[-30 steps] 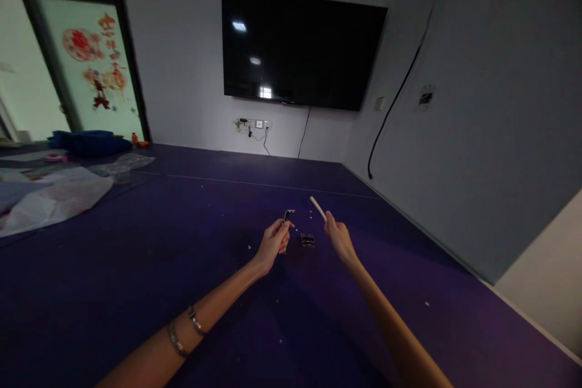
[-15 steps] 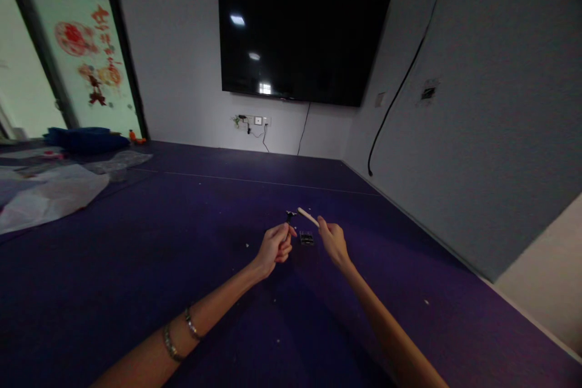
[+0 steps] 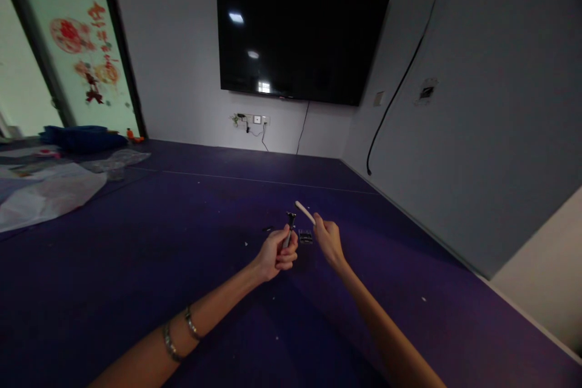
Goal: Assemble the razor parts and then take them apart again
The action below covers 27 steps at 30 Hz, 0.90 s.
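My left hand point(image 3: 276, 254): closed, with the fingers curled around the grey handle of a small T-headed tool point(image 3: 291, 217); its dark head stands out beyond my thumb.
My right hand point(image 3: 328, 239): closed, with thumb and fingers pinching the near end of a slim pale stick point(image 3: 304, 211).
Tool's long axis: runs forward from my left hand, away from me, with the short crossbar at the far end.
Stick's long axis: slants forward and leftward out of my right hand, so its free tip is just beyond the tool's head and slightly right of it. A narrow gap seems to part them.
Nearer hand: my left is closer to the tip; my right has only the other end.
Dark case point(image 3: 306, 237): small, on the purple surface point(image 3: 182, 267), between my hands and close to both.
Dark piece point(image 3: 268, 228): small and flat, just beyond my left hand.
Writing: red characters point(image 3: 102, 30) on glass, far ahead and left of my left hand, too blurred to read. No brand is legible on tool, stick or case.
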Available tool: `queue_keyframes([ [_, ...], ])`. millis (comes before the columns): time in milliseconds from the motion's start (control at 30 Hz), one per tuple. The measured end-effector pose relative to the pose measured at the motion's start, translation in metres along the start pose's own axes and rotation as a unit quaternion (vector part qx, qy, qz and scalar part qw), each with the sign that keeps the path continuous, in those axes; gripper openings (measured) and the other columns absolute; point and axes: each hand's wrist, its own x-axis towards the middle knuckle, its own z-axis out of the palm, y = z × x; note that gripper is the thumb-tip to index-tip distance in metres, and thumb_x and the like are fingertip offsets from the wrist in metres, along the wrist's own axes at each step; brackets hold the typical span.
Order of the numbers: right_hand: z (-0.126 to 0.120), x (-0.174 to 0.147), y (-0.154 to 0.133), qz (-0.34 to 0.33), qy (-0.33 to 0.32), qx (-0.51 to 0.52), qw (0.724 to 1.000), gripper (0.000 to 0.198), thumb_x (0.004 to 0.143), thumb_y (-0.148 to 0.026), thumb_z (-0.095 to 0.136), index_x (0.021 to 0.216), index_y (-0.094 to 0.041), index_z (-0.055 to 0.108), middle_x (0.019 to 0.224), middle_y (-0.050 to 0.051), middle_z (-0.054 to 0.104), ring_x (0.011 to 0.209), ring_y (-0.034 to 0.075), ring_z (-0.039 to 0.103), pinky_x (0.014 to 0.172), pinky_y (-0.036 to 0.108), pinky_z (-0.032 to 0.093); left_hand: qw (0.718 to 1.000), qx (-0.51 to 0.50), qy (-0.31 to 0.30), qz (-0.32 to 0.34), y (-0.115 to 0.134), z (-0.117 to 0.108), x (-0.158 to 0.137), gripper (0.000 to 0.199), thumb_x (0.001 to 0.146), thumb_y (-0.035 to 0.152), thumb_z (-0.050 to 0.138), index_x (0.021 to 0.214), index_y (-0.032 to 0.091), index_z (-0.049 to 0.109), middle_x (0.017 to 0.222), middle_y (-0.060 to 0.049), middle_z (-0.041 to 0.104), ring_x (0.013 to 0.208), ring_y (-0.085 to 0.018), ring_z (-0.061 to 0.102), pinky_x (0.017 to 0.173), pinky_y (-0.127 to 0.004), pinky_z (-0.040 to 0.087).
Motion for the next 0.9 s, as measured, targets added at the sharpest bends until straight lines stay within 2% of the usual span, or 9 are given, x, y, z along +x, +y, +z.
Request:
queue_keyframes([
  [100, 0.007, -0.005, 0.001, -0.015, -0.008, -0.018, 1.000, 0.052, 0.080, -0.056, 0.034, 0.043, -0.019, 0.036, 0.039, -0.003, 0.032, 0.039, 0.009, 0.030, 0.041, 0.023, 0.020, 0.996, -0.060, -0.052, -0.044, 0.001, 0.001, -0.002, 0.035, 0.086, 0.045, 0.040, 0.067, 0.016, 0.045, 0.043, 0.008, 0.025, 0.032, -0.003, 0.010, 0.027, -0.012, 0.010],
  [233, 0.008, -0.009, 0.012, -0.032, 0.000, -0.039, 0.999, 0.053, 0.082, -0.054, 0.033, 0.044, -0.019, 0.038, 0.040, -0.002, 0.035, 0.040, 0.010, 0.033, 0.041, 0.023, 0.021, 0.991, -0.095, -0.085, -0.045, 0.003, -0.002, -0.002, 0.035, 0.087, 0.044, 0.039, 0.065, 0.016, 0.041, 0.043, 0.008, 0.024, 0.031, -0.002, 0.008, 0.026, -0.012, 0.009],
  [467, 0.004, -0.007, 0.008, -0.063, 0.014, -0.056, 0.996, 0.053, 0.082, -0.054, 0.033, 0.043, -0.019, 0.035, 0.040, -0.002, 0.032, 0.040, 0.009, 0.031, 0.042, 0.024, 0.019, 0.991, -0.087, -0.094, -0.047, 0.004, -0.003, -0.002, 0.036, 0.087, 0.044, 0.040, 0.064, 0.017, 0.040, 0.042, 0.008, 0.024, 0.031, -0.002, 0.008, 0.026, -0.011, 0.009],
  [767, 0.002, -0.008, 0.012, -0.060, 0.035, -0.053, 0.996, 0.051, 0.082, -0.053, 0.034, 0.042, -0.019, 0.034, 0.039, -0.002, 0.032, 0.040, 0.009, 0.029, 0.042, 0.024, 0.019, 0.992, -0.080, -0.087, -0.037, 0.004, -0.003, -0.003, 0.037, 0.087, 0.045, 0.038, 0.063, 0.017, 0.039, 0.042, 0.008, 0.023, 0.031, -0.003, 0.007, 0.026, -0.012, 0.009],
  [900, 0.003, -0.008, 0.009, -0.073, 0.023, -0.047, 0.996, 0.051, 0.082, -0.051, 0.034, 0.043, -0.019, 0.034, 0.040, -0.002, 0.032, 0.041, 0.009, 0.029, 0.043, 0.024, 0.020, 0.993, -0.066, -0.088, -0.043, 0.004, -0.001, -0.003, 0.037, 0.087, 0.045, 0.037, 0.063, 0.017, 0.039, 0.041, 0.008, 0.023, 0.031, -0.003, 0.009, 0.027, -0.012, 0.009],
])
